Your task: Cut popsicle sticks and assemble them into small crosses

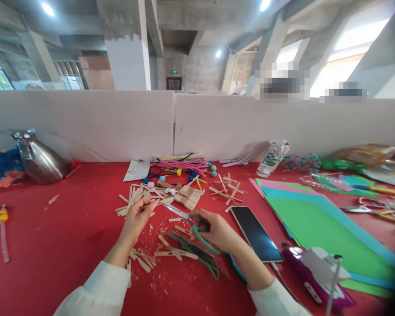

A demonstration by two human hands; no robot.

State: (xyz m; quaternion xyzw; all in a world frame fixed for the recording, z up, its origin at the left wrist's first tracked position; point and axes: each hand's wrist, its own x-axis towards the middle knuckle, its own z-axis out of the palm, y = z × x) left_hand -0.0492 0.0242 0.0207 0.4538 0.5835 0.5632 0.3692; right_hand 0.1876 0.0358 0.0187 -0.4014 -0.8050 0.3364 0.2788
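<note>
My left hand point(137, 221) is closed in a pinch above a pile of wooden craft sticks point(128, 202); what its fingertips hold is too small to make out. In my right hand point(221, 229) is a pair of scissors point(177, 212) with green handles, its blades pointing left toward the pinched fingertips. Below the scissors a black and green utility knife point(197, 251) lies on the red table. Loose craft sticks point(176, 253) and pale wood shavings are scattered around it. Just beyond the scissors sits a joined flat piece of sticks point(190, 197).
A phone point(256, 232) lies right of my right hand, near a purple device point(316, 278) and coloured paper sheets point(316, 215). Pipe cleaners point(181, 164) and pom-poms lie toward the white partition point(118, 125). A metal jug point(44, 160) and a plastic bottle point(272, 159) stand farther back.
</note>
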